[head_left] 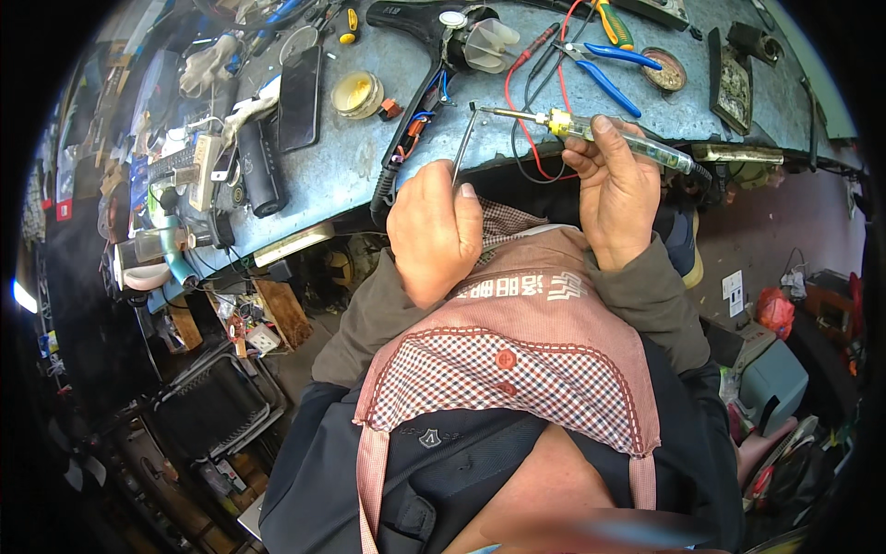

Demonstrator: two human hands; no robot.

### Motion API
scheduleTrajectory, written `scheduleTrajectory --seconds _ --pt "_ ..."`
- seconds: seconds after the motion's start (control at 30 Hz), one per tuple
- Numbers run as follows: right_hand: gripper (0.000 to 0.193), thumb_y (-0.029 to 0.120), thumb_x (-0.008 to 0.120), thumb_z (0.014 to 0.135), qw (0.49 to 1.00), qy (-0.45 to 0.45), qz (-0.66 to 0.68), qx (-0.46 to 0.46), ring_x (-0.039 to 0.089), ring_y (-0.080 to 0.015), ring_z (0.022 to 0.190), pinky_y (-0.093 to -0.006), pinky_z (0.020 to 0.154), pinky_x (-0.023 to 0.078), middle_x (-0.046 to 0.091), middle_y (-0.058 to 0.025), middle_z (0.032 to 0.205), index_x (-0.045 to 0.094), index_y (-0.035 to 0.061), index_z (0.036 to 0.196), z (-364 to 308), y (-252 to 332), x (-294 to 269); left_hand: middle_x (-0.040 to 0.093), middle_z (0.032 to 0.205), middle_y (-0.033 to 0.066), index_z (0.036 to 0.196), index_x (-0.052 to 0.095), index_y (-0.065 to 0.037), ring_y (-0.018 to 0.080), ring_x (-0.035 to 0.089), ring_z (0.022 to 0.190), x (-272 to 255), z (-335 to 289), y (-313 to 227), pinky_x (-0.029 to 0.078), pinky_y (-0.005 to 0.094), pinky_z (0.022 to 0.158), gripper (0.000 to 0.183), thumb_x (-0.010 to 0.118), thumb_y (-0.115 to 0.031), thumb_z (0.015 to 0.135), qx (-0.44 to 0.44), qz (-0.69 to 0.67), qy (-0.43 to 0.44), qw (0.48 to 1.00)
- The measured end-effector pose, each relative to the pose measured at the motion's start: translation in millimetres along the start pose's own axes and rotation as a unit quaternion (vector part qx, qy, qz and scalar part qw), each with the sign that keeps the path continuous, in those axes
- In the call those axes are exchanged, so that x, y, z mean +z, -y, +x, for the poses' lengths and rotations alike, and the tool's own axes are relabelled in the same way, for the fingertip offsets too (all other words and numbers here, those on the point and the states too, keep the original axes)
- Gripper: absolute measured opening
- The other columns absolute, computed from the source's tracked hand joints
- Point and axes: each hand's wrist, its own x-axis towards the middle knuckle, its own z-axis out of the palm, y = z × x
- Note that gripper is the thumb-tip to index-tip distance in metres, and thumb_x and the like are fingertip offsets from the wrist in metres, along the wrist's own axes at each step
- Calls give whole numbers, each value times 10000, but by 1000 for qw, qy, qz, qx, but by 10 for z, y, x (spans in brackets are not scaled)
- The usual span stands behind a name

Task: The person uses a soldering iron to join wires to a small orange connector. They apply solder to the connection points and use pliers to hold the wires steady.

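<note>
My left hand [429, 226] is closed around a pair of metal tweezers [464, 143], which point up over the bench. A small dark piece [474, 107] is at the tweezers' tips, too small to name. In my right hand [620, 189] is a soldering iron [577, 126] with a see-through handle and a yellow collar. Its tip points left and comes close to the dark piece; whether they touch, I cannot tell. Just beyond my left hand lies an opened black hair dryer [406, 18], with blue and orange wires [417, 125] bared along its handle.
Blue-handled cutters [609, 83], a red test lead [509, 88] and a round tin [664, 69] lie beyond my right hand. A small round tub [356, 94], a black phone [300, 97] and a black cylinder [261, 166] are to the left on the blue bench [341, 175].
</note>
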Motion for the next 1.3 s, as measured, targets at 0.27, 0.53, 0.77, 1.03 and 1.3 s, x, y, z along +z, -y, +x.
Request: scheduleTrajectory --seconds 0.27,0.53,0.77,1.03,1.3 --pt "174 135 764 1041 1000 -14 5 -5 763 -210 830 -348 745 677 722 -88 962 672 5 1111 14 -23 37 636 994 216 1182 606 52 418 619 877 31 -12 11 509 506 785 303 656 -147 959 27 14 -4 1000" --pt "179 139 760 1045 1000 -18 2 -8 764 -211 835 -352 753 681 716 -87 964 663 2 1106 11 -40 50 604 955 201 1158 594 45 403 597 846 75 -8 20 497 500 771 305 662 -162 944 45 37 -14 998" --pt "169 130 740 1058 1000 -14 -3 -7 768 -219 847 -350 764 680 712 -88 967 660 -11 1106 4 -16 80 599 949 196 1143 589 41 395 592 836 95 -9 6 494 497 765 307 665 -169 933 44 47 -17 998" --pt "171 134 741 1058 1000 -15 -5 -11 770 -222 846 -347 763 679 712 -93 968 660 -10 1104 2 -25 75 604 952 194 1138 587 37 394 597 835 100 -6 -2 495 500 766 303 665 -174 935 42 44 -16 998" --pt "162 143 736 1064 1000 -3 -11 -6 768 -221 892 -335 783 677 711 -82 1003 647 28 1135 9 -46 28 609 954 189 1136 592 28 394 600 836 84 -18 -30 496 499 765 297 665 -177 935 29 55 -9 998"
